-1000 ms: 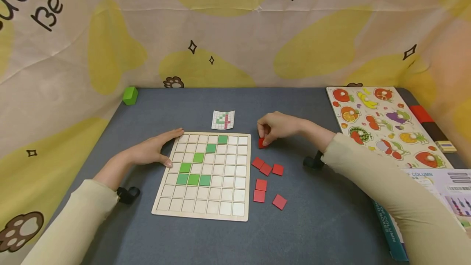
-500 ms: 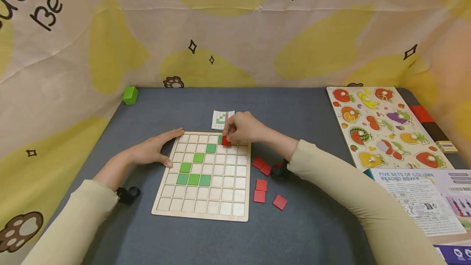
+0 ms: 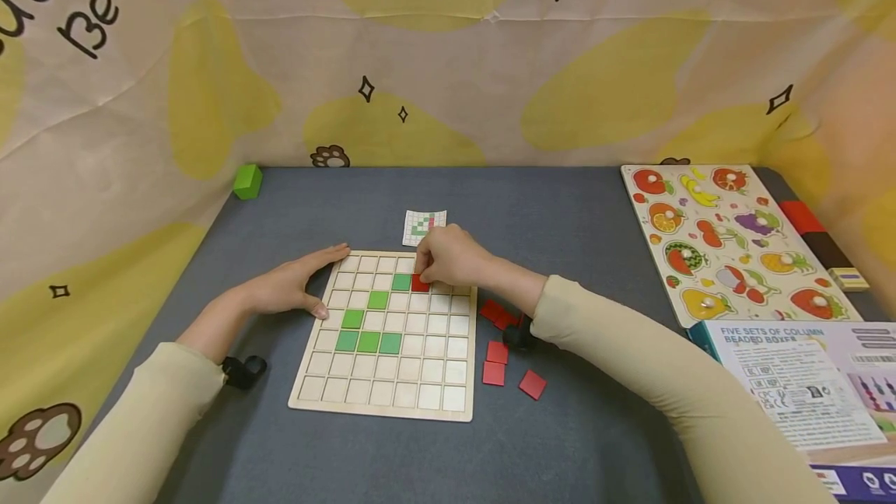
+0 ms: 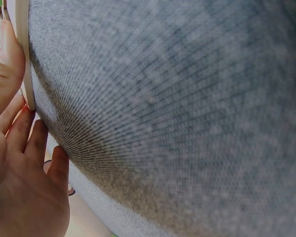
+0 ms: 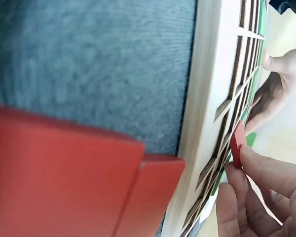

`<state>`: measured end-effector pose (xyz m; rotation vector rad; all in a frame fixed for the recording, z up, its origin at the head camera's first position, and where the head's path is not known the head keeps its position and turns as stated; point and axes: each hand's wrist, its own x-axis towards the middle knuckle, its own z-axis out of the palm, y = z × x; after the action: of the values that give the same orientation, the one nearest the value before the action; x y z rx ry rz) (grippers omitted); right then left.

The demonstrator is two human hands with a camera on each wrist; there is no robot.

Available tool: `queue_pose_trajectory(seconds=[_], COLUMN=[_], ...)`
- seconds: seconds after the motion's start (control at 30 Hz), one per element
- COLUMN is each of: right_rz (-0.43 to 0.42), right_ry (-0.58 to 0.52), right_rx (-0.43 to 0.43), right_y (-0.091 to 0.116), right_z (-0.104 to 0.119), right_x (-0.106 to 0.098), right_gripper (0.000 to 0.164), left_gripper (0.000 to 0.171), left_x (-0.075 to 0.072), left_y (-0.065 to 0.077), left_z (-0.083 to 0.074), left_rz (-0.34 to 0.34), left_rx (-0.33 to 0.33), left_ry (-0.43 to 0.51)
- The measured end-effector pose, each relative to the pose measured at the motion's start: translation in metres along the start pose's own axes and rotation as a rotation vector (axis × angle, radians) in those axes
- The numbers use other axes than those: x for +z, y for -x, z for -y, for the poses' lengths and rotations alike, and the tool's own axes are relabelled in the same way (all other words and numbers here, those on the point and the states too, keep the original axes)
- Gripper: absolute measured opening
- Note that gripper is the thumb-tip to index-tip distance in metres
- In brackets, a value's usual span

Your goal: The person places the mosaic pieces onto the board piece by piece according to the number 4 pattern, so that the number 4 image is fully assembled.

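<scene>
A wooden grid board [image 3: 384, 366] lies on the dark table with several green square tiles [image 3: 368, 341] in its cells. My right hand [image 3: 458, 257] pinches a red square tile [image 3: 420, 284] at the second row from the far edge, just right of a green tile [image 3: 401, 282]. In the right wrist view that red tile [image 5: 238, 143] is tilted between thumb and fingers. My left hand [image 3: 287, 287] rests at the board's left edge, thumb on the rim and fingers stretched toward the far corner. Several loose red tiles [image 3: 493, 373] lie right of the board, partly behind my right wrist.
A small pattern card [image 3: 413, 227] lies beyond the board, partly covered by my right hand. At the right are a fruit puzzle board [image 3: 721, 247] and a printed box [image 3: 784, 379]. A green cube [image 3: 247, 182] stands at the far left corner. A patterned cloth hangs behind.
My right hand picked up a red tile right of the board, carried it left over the far row, then brought it slightly nearer to the second row. My left hand stays put.
</scene>
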<state>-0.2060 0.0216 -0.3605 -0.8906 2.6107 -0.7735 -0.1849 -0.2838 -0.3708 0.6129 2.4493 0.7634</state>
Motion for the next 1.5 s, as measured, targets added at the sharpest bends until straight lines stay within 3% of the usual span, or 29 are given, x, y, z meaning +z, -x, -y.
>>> queue_pose_trajectory(seconds=[0.17,0.33,0.47,0.63,0.73,1.1,1.5], right_rz=[0.01,0.07,0.195,0.417,0.475,0.45,0.374], right_ry=[0.04,-0.018,-0.112,-0.208,-0.212,-0.08,-0.196], right_rx=[-0.051,-0.083,-0.077,-0.067,-0.085,-0.123,-0.057], right_y=[0.002,0.011,0.023,0.038,0.045,0.049,0.045], right_z=[-0.006,-0.028,-0.053,-0.075,-0.079,-0.074,-0.072], right_x=[0.0,-0.012,-0.03,-0.046,-0.048,-0.041,-0.047], right_gripper=[0.005,0.008,0.009,0.018,0.024,0.022,0.008], left_gripper=[0.112,0.111,0.112,0.112,0.112,0.113,0.113], left_x=[0.002,0.002,0.002,0.001,0.001,0.001,0.0], left_y=[0.0,-0.001,-0.002,-0.001,-0.001,-0.002,-0.002], left_z=[0.0,0.002,0.003,0.005,0.005,0.005,0.004], left_rz=[0.003,0.003,0.001,0.0,-0.002,-0.003,0.001], left_rx=[-0.005,-0.004,0.0,-0.001,-0.004,-0.002,-0.011], left_ry=[0.01,0.009,0.004,-0.004,-0.008,-0.009,-0.01])
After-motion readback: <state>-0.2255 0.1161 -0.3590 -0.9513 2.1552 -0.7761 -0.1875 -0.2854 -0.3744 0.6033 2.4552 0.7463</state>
